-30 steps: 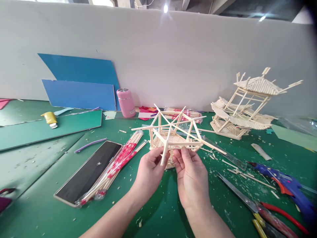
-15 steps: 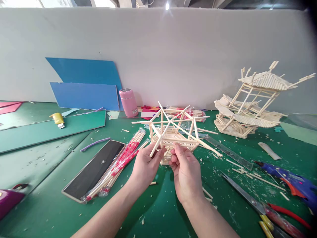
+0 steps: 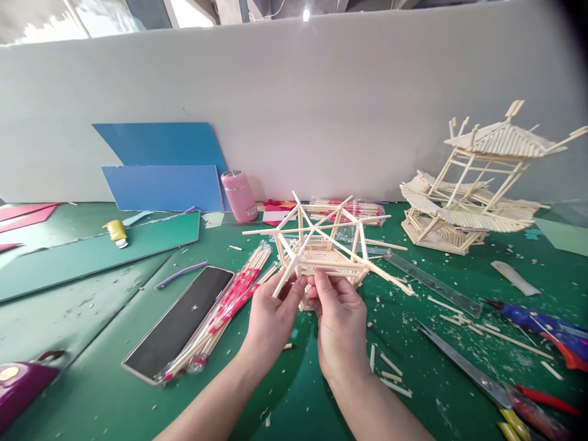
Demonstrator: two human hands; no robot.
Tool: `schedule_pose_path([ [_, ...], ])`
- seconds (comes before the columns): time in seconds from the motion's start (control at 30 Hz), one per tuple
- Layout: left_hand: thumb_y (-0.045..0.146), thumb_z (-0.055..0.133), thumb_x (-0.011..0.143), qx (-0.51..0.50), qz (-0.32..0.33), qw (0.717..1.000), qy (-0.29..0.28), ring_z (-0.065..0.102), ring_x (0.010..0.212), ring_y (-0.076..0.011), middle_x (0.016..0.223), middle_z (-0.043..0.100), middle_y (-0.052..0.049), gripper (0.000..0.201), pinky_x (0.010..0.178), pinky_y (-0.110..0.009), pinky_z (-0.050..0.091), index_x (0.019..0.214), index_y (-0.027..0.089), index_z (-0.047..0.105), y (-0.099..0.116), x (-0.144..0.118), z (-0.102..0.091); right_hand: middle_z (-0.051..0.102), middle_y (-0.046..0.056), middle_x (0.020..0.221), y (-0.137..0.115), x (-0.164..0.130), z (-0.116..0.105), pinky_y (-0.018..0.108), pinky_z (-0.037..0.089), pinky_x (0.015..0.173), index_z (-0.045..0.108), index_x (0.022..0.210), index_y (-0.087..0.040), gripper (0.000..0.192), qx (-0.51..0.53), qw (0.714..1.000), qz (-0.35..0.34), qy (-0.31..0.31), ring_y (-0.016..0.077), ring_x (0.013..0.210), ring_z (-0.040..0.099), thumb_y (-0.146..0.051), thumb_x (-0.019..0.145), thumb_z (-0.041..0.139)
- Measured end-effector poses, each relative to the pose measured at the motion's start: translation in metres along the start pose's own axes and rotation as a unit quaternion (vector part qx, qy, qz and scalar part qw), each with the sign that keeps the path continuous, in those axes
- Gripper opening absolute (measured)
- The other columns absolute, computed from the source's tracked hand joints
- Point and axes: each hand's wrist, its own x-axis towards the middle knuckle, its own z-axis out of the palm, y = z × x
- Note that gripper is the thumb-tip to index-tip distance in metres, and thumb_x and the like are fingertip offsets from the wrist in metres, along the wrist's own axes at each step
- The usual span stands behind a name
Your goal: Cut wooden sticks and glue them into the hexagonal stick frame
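Pale wooden-stick frame point(image 3: 313, 228) stands mid-scene in the head view, its near rail point(image 3: 333, 266) at the fingertips of the left hand point(image 3: 271, 318) and right hand point(image 3: 342, 318); thumbs and forefingers pinch there (exact grip partly hidden). Light, even pressure should spare the thin joints. Its sticks jut near red-patterned, plastic-wrapped sticks point(image 3: 236, 291), left, and a clear plastic ruler point(image 3: 434, 285), right; upward looks roomier.

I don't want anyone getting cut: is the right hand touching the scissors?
Apart. The head view shows it: bare green table lies between the right hand and the tip of the scissors.
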Motion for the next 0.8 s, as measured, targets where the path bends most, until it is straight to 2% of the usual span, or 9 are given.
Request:
schedule_pose_path([
  [0.2,0.023,0.057,0.077,0.027,0.013,1.0,0.006,0.056,0.064,-0.0146,0.07,0.063,-0.002,0.012,0.061,-0.023,0.047,0.081,0.014,0.064,-0.001,-0.0012,0.0013,0.061,-0.003,0.052,-0.0012,-0.0009,0.0004,0.019,0.043,0.051,0.066,0.066,-0.016,0.016,0.005,1.0,0.005,0.01,0.0072,0.051,0.053,-0.032,0.067,0.07],
  [0.37,0.021,0.055,0.078,0.03,0.019,0.999,0.012,0.059,0.071,-0.0159,0.08,0.067,-0.003,0.014,0.065,-0.023,0.047,0.086,0.014,0.064,0.002,-0.0023,0.0044,0.061,-0.003,0.054,-0.0022,-0.0012,0.0015,0.021,0.043,0.053,0.066,0.066,-0.016,0.015,-0.001,1.0,0.0,0.011,0.0084,0.053,0.055,-0.031,0.067,0.069],
  [0.6,0.022,0.055,0.077,0.031,0.002,0.999,0.026,0.058,0.065,-0.0154,0.071,0.065,-0.002,0.011,0.059,-0.022,0.046,0.078,0.014,0.064,0.0041,-0.0022,0.0053,0.061,-0.004,0.052,-0.003,-0.0019,0.002,0.019,0.043,0.051,0.066,0.065,-0.016,0.015,-0.001,1.0,0.0,0.018,0.007,0.05,0.053,-0.03,0.066,0.071],
  [0.8,0.023,0.054,0.078,0.038,-0.003,0.999,0.017,0.056,0.068,-0.0155,0.07,0.062,-0.001,0.014,0.061,-0.023,0.045,0.083,0.014,0.064,0.0018,-0.0029,0.003,0.063,-0.003,0.054,-0.004,-0.0022,0.0013,0.019,0.044,0.051,0.066,0.066,-0.016,0.016,-0.006,1.0,0.007,0.021,0.0072,0.051,0.055,-0.031,0.066,0.071],
])
